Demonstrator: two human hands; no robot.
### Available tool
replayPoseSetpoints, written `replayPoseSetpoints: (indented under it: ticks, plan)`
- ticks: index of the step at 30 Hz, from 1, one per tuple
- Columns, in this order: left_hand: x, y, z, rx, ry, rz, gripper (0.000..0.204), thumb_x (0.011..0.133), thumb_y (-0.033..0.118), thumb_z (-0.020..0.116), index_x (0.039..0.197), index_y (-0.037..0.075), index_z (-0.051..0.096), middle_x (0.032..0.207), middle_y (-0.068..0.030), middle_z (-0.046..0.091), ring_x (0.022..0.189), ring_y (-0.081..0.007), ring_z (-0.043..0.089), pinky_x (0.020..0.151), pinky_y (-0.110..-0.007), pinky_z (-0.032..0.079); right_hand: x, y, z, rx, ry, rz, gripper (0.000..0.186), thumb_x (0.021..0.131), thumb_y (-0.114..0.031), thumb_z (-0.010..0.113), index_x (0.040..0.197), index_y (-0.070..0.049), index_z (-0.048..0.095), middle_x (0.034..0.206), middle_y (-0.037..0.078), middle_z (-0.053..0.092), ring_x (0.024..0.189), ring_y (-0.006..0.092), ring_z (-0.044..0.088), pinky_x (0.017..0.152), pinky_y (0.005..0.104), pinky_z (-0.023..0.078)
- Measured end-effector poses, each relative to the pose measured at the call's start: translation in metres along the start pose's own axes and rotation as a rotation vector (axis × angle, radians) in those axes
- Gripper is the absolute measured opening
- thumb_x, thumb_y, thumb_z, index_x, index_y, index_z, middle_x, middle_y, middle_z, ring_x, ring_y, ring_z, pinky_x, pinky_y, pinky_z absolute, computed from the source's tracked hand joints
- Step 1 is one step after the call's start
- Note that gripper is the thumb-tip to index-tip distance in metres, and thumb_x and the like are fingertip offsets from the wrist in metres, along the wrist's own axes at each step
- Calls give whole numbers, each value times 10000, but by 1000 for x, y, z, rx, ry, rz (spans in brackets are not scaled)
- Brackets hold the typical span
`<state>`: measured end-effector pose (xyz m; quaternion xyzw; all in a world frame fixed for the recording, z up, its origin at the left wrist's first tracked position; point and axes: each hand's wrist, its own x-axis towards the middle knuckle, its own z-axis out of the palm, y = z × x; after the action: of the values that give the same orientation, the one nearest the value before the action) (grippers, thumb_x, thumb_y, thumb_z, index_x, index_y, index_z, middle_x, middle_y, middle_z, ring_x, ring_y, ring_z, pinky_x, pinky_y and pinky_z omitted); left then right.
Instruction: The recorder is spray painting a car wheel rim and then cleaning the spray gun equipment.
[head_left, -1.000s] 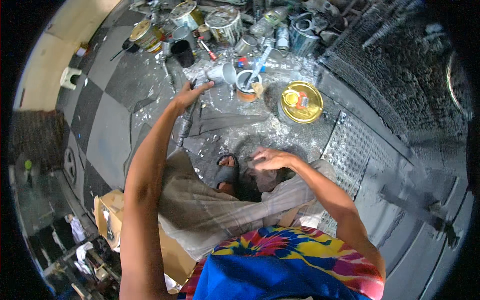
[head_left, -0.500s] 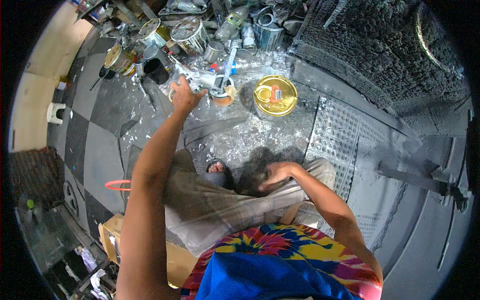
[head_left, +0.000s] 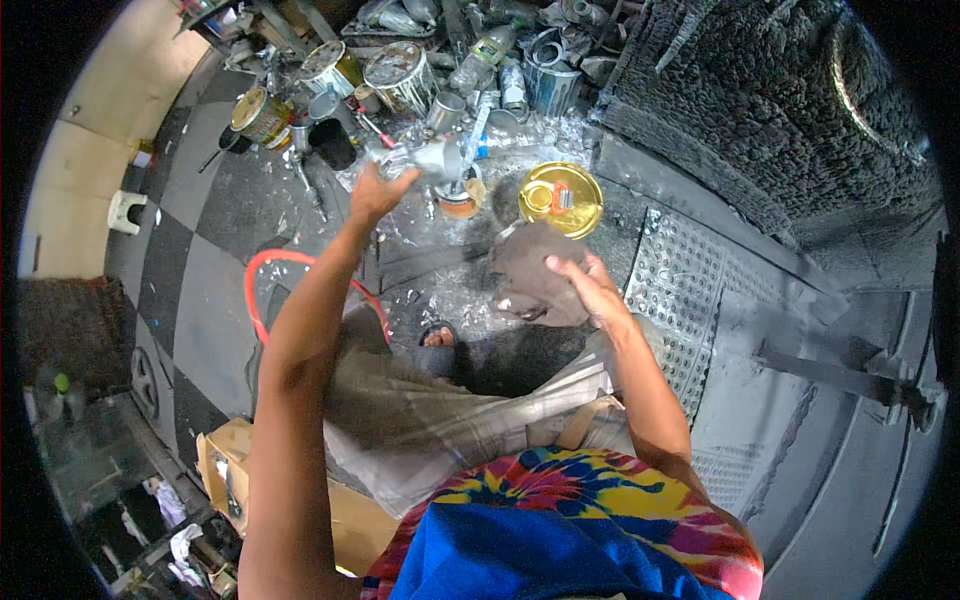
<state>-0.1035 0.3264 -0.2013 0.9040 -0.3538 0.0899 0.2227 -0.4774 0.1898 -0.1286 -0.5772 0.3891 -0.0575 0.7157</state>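
Note:
My left hand (head_left: 376, 192) reaches over the paint-spattered floor, its fingers closed round a silver spray gun with a pale cup (head_left: 436, 160). The gun is blurred and partly hidden by the hand. The cup is tilted sideways just above an open tin (head_left: 458, 208) in which a pale stirring stick (head_left: 480, 126) stands. In my right hand (head_left: 590, 284) hangs a grey-brown rag (head_left: 535, 268), pinched between thumb and fingers. Behind the rag is a can with a gold lid (head_left: 578, 205), partly covered by it.
A red hose (head_left: 280, 255) loops beside my left forearm. Paint-smeared cans (head_left: 396, 75), a black cup (head_left: 332, 145) and a plastic bottle (head_left: 485, 58) crowd the far side. A studded metal plate (head_left: 675, 270) lies at the right, a cardboard box (head_left: 232, 455) at my left.
My right hand has risen from beside my knee and now holds the rag. The spray gun in my left hand has shifted and its cup shows more. The red hose has swung up into view.

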Motion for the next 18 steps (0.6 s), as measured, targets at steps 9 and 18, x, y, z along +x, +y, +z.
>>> replayPoseSetpoints:
  ticks: [9,18]
  plan:
    - [-5,61,-143,-1252,-758,-762,537,845,644,453,885,120,563,671,-10,540,434,-95,349,414,-267,259,-6,-103,83,301,223,-855,780,812,-380,755,1392,4,402,1272,166,522,1154,259,531,1004,400,428]
    - [-32,122,-186,-1476,-868,-761,699,852,747,348,689,96,546,651,-16,527,420,-96,339,407,-255,244,49,-192,146,-92,720,-1437,346,882,-303,697,1099,-35,669,986,156,621,929,318,616,860,397,488]
